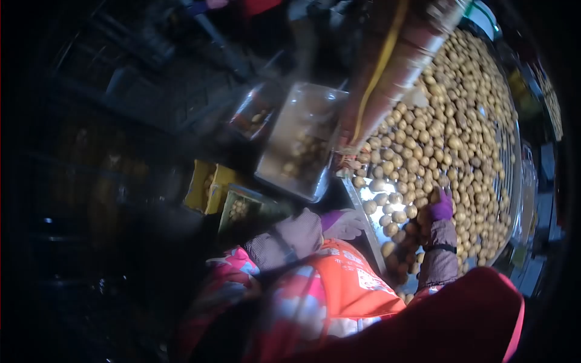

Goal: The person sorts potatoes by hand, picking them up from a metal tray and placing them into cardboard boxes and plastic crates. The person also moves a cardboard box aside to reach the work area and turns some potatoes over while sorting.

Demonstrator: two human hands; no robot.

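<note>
My right hand [442,206], in a purple glove, reaches in among round tan produce [451,142] that looks like potatoes, spread over a metal sorting table. Its fingers are stretched out and touch the pieces; nothing is seen gripped. In a pale glove with a purple part, my left hand [344,224] is beside the table's metal edge [365,222]. Its fingers look extended, with nothing visible in them, though blur softens their outline. Several loose potatoes [390,216] lie on the shiny surface between the two hands.
A slanting pole wrapped in plastic [387,72] rises at the table's corner. Left of it stand a plastic-lined box [275,160] with potatoes inside, a yellow box [196,187] and a greenish crate [229,221]. A white tub [481,18] is at the far end.
</note>
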